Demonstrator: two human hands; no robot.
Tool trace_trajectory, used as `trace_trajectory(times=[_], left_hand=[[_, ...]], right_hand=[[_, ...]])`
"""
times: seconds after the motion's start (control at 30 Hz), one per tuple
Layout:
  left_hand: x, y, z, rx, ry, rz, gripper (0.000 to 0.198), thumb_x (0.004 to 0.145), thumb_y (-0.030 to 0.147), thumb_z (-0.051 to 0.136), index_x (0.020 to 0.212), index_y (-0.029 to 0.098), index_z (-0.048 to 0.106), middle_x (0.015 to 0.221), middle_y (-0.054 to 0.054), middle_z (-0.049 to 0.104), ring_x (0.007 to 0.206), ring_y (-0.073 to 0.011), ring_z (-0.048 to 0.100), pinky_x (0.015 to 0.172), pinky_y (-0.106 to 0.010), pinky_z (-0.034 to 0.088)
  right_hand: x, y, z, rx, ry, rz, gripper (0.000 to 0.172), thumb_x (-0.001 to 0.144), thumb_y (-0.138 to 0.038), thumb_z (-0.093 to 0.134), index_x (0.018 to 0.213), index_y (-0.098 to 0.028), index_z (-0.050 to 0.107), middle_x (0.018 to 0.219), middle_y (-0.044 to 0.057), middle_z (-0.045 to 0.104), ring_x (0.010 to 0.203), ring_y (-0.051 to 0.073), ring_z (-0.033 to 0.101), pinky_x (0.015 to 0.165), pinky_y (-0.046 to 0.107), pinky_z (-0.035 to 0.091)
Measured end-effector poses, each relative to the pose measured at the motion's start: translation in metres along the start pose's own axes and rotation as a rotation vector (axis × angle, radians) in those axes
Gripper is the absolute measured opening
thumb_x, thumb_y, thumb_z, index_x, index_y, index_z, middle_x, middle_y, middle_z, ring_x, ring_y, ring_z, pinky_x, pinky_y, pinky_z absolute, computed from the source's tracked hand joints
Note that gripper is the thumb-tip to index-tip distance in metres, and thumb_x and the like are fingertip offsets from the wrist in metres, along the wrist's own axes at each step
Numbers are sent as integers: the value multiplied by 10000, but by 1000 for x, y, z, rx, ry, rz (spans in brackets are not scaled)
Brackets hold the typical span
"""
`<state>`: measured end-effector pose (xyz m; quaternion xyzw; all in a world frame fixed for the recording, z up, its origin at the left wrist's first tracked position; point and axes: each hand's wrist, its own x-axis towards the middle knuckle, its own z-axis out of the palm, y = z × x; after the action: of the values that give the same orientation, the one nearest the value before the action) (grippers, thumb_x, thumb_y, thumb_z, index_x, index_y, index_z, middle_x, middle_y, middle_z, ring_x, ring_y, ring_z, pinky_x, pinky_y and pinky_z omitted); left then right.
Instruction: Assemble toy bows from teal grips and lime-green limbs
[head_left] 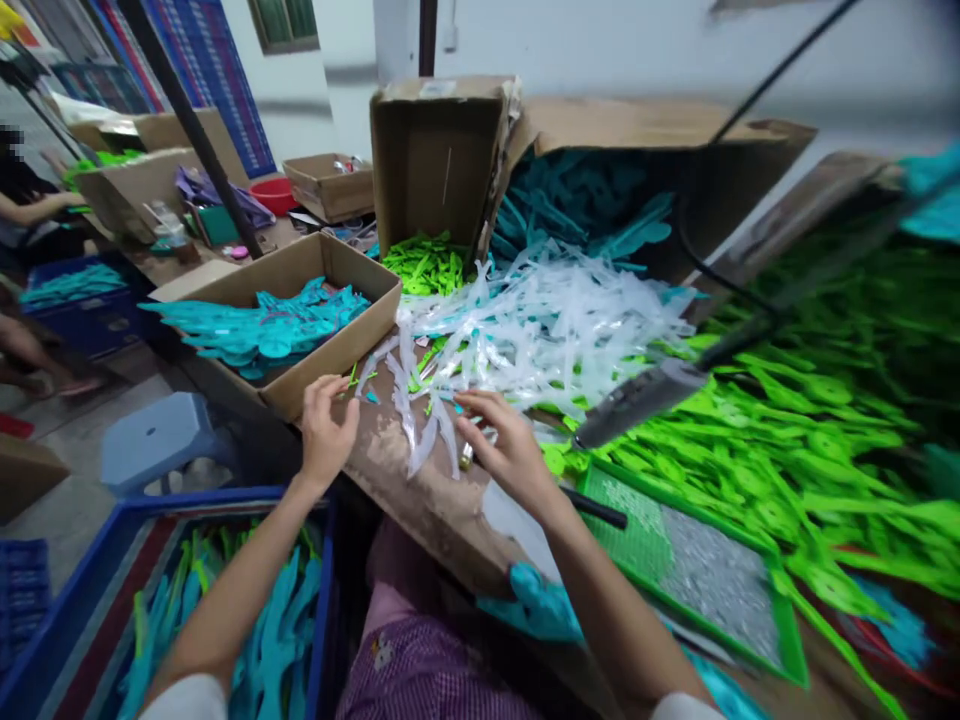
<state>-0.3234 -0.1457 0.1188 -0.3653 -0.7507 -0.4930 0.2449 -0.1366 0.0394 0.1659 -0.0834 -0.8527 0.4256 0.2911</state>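
Over the near edge of the worktable [405, 510], my left hand [328, 430] is open, thumb apart from the bent fingers. Its fingertips are close to a small green scrap [352, 376]; whether they touch it I cannot tell. My right hand [510, 445] is also open, fingers loosely curved and nothing visible in them. Between the hands lie translucent white strips [405, 410] with little green and teal bits. Behind them spreads a heap of translucent white pieces [555, 310]. A grey pen-like tool [637, 405] on a cable hangs to the right of my right hand.
Bright green flat pieces [810, 430] pile up on the right beside a green tray [795, 630] of small clear parts. A cardboard box [337, 355] of teal pieces stands left. Below is a blue crate [326, 570]. A blue stool [154, 430] and another person [37, 215] are farther left.
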Motion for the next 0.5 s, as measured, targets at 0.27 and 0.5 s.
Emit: trace_trajectory(times=[0.27,0.5], left_hand=[[226,-16,71,122,-260,249,391,848,212,576,1238,181,562,1313,-124,490,1288,-287,470,1098,-482,401],[396,-10,189,410,-484,244,598,823,50,498,1405,188,479,1586,-132,289,1478,-297,243,1178,-518,225]], right_hand=[[33,65,7,14,-75,310,299,916,-409,538,1049,-212,720,1132,122,701,1070,234,672,855,365,578],[27,41,-24,-40,-31,554,404,819,-545,576,986,-222,753,1070,122,737,1018,294,704,821,412,613]])
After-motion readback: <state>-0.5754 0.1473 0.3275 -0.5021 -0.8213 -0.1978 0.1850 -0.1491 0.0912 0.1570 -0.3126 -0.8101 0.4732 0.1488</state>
